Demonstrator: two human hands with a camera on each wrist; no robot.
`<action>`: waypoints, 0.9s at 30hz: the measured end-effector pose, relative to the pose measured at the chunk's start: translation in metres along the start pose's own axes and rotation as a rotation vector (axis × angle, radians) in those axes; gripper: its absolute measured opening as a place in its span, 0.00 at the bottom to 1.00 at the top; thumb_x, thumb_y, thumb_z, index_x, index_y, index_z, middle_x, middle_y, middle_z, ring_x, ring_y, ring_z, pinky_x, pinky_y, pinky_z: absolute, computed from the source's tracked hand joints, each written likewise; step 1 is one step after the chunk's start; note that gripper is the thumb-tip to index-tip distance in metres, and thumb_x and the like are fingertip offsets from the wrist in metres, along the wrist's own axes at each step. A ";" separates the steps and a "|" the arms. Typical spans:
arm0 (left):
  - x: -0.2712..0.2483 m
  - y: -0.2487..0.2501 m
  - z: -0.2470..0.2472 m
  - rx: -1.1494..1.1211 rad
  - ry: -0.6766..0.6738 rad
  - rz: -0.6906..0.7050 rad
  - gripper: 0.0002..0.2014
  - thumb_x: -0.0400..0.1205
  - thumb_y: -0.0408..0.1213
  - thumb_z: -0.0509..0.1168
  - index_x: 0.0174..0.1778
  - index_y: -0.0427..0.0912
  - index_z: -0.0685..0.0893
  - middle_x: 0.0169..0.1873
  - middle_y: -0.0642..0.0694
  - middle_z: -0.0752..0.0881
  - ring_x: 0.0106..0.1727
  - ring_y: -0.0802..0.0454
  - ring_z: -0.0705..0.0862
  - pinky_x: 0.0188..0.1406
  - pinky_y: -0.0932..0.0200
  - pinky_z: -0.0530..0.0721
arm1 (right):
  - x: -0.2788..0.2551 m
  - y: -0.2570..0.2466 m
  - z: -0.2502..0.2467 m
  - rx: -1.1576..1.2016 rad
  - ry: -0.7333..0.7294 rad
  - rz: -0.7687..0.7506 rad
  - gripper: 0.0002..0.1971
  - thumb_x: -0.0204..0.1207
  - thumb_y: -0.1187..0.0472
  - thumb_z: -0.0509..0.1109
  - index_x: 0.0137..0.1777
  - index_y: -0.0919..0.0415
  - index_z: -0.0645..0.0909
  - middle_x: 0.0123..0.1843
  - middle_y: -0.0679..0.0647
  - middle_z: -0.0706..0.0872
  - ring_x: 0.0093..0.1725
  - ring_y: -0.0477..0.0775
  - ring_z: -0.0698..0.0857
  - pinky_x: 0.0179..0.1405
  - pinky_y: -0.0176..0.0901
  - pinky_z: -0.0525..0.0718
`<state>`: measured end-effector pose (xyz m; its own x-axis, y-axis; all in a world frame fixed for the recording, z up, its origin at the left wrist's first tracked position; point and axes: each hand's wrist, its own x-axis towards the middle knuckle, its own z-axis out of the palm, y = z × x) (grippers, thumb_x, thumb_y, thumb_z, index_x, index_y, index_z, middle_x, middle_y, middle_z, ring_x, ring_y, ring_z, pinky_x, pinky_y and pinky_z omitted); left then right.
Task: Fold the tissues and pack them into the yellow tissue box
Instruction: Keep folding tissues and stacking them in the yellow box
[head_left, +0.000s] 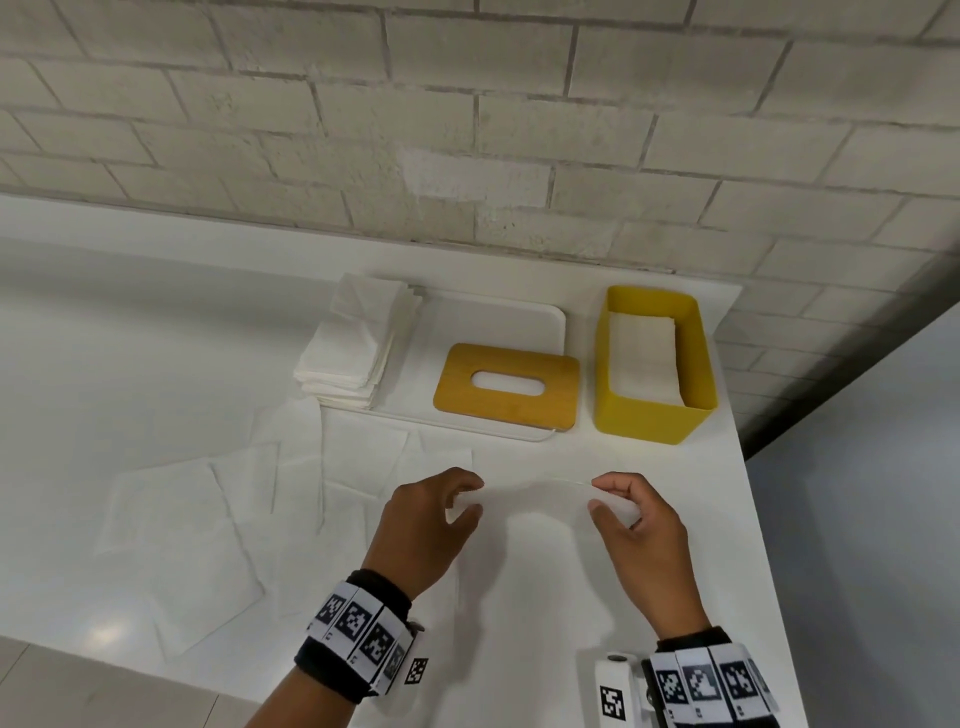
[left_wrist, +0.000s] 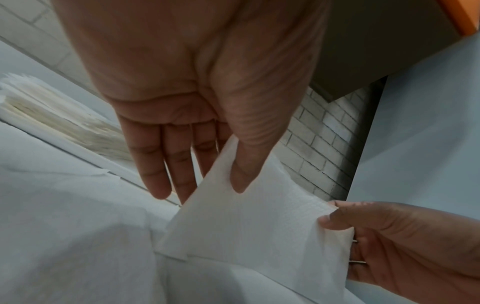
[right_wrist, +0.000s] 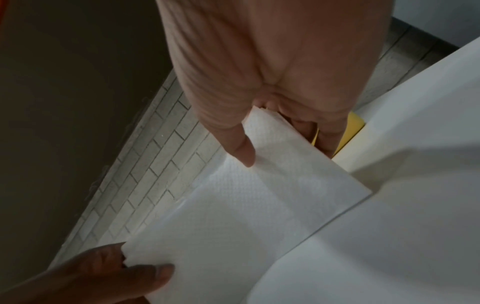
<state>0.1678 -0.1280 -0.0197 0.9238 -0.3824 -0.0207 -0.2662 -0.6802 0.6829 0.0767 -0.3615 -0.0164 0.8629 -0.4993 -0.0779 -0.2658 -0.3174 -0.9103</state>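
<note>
1. right now your left hand (head_left: 431, 519) sits palm-in over the white table (head_left: 156, 338), thumb pinching the left end of a thin white paper tissue (head_left: 535, 499) against the fingers; the wrist view shows the other fingers (left_wrist: 155, 164) held fairly straight and pointing down.
2. your right hand (head_left: 639, 525) mirrors it, thumb and fingers pinching the tissue's right end, so the sheet spans between both hands, raised just above the table.
3. both wrists angle in from the near edge and wear black bands with printed square markers (head_left: 363, 634).
4. the open yellow rectangular tissue box (head_left: 654, 364) stands beyond your right hand near the brick wall (head_left: 467, 130), with white folded tissues lying inside.
5. its yellow slotted lid (head_left: 509, 387) lies flat just left of the box, on a white tray (head_left: 498, 322).
6. a stack of folded white tissues (head_left: 358, 343) rests on the tray's left end; loose unfolded sheets (head_left: 208, 509) are spread on the table left of your hands.
</note>
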 end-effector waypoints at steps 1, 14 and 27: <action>0.001 0.002 0.000 0.005 0.000 0.008 0.11 0.82 0.44 0.74 0.60 0.56 0.88 0.48 0.64 0.90 0.42 0.66 0.83 0.52 0.62 0.87 | 0.000 0.002 0.000 -0.006 0.002 0.010 0.11 0.80 0.65 0.74 0.51 0.44 0.85 0.47 0.29 0.87 0.47 0.35 0.86 0.47 0.35 0.81; 0.043 0.071 0.006 0.438 -0.198 0.238 0.16 0.90 0.45 0.60 0.73 0.54 0.80 0.60 0.44 0.89 0.62 0.41 0.86 0.59 0.50 0.85 | 0.000 -0.029 -0.008 -0.063 -0.047 -0.187 0.09 0.81 0.63 0.72 0.49 0.45 0.85 0.48 0.33 0.87 0.49 0.38 0.85 0.43 0.26 0.79; 0.032 0.068 0.014 -0.538 -0.091 -0.059 0.08 0.86 0.43 0.70 0.58 0.63 0.85 0.53 0.61 0.92 0.55 0.61 0.90 0.59 0.58 0.90 | 0.022 -0.055 0.006 0.402 -0.033 -0.067 0.05 0.84 0.67 0.70 0.56 0.59 0.85 0.51 0.54 0.93 0.53 0.57 0.91 0.52 0.48 0.90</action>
<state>0.1751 -0.1948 0.0156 0.8990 -0.4219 -0.1173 -0.0139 -0.2954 0.9553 0.1126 -0.3502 0.0295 0.8875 -0.4604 -0.0203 -0.0252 -0.0045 -0.9997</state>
